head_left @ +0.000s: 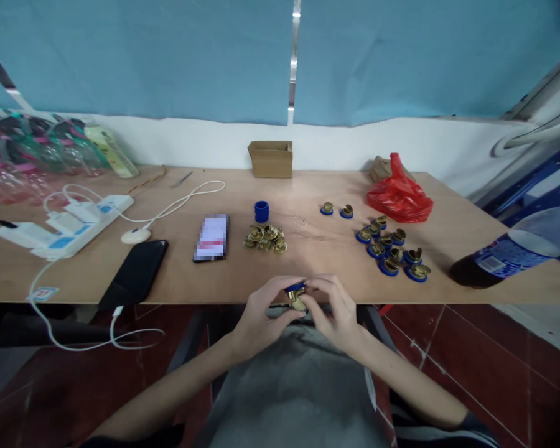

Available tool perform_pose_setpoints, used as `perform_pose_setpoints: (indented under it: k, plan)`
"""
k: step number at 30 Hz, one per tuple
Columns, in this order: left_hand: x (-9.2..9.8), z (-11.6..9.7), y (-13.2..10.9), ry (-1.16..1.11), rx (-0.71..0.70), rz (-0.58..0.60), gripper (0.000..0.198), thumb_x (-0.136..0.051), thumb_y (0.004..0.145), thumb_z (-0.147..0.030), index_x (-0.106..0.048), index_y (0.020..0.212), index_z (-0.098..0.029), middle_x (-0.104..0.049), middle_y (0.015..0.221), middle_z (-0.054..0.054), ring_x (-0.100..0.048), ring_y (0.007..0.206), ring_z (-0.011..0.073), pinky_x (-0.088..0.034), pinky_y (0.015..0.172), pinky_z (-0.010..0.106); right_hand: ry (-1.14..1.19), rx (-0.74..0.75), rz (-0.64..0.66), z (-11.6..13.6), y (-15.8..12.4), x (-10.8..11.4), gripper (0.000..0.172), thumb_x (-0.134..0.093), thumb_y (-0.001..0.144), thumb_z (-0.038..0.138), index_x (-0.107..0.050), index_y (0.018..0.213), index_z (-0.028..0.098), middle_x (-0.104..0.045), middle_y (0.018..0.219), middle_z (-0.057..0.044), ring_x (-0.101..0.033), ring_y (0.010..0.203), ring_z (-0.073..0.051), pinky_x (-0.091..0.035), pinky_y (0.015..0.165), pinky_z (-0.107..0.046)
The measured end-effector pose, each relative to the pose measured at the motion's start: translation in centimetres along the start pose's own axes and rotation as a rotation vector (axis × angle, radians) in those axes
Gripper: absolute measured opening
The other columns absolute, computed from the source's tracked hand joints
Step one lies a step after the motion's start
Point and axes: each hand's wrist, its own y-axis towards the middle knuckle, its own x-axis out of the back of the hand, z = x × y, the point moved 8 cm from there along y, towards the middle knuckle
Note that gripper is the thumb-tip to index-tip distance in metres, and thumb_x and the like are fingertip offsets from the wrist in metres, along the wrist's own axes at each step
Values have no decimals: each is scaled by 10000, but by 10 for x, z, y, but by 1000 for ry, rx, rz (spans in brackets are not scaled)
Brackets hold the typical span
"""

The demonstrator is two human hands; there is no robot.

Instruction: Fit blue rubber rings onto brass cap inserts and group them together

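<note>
Between my two hands, just off the table's front edge, is a small brass piece with a flap and a blue ring (295,294) at its top. My left hand (260,316) pinches it from the left, my right hand (335,309) from the right; the fingertips hide part of it. Beyond them lies a pile of brass pieces (264,239) without rings. Behind that pile stands a short stack of blue rings (261,211). Toward the right sit several brass pieces fitted with blue rings (389,266), and two more ringed pieces (326,208) lie farther back.
Left of the pile are a lit phone (211,238), a dark phone (137,270) on a cable and a white power strip (81,227). A small cardboard box (271,159) stands at the wall. Rightward are a red plastic bag (400,194) and a lying drink bottle (499,256).
</note>
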Motion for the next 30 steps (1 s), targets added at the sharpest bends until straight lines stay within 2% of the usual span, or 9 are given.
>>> perform_pose_setpoints:
  k: [4,9,15,22,28,30]
  plan:
    - [-3,0,0,-109,7,19,420,-738,858,-193,-619,1259,-217,-689,1238,122,-692,1152,251,-592,995,396,-3,-11,7,-1,-1,-1,368,-629,948,92,-551,1279,233,-670,1044,-88,-680,964,-231,-609,798,-382]
    - [-9,2,-2,-168,57,58,440,-709,876,-203,-601,1303,-219,-663,1341,139,-650,1261,276,-570,1050,417,0,-13,-1,-1,0,0,361,-621,957,111,-549,1286,241,-681,1048,-84,-687,970,-234,-613,798,-389]
    - [-11,9,-4,-171,117,75,486,-748,844,-216,-615,1312,-220,-702,1329,124,-693,1206,269,-590,1013,380,6,-35,5,-4,-3,-1,378,-622,954,105,-555,1297,250,-685,1061,-85,-693,967,-235,-618,797,-386]
    - [-5,6,-4,-72,81,54,476,-735,845,-188,-611,1303,-220,-734,1263,103,-726,1123,239,-586,995,354,39,-78,2,0,-2,-1,349,-630,952,92,-586,1265,239,-669,1073,-87,-683,960,-219,-612,794,-357]
    - [0,-5,-1,142,-10,58,434,-700,848,-147,-605,1263,-230,-750,1183,81,-735,1064,220,-590,962,338,109,-185,76,-9,2,-9,123,-603,962,134,-568,1032,229,-586,903,-26,-605,777,-173,-553,684,-309]
    - [0,-9,1,179,-53,78,435,-685,855,-134,-597,1269,-231,-746,1184,77,-730,1075,214,-592,955,328,123,-181,103,-10,1,-11,112,-583,967,126,-543,984,229,-565,889,-18,-593,784,-169,-531,682,-297]
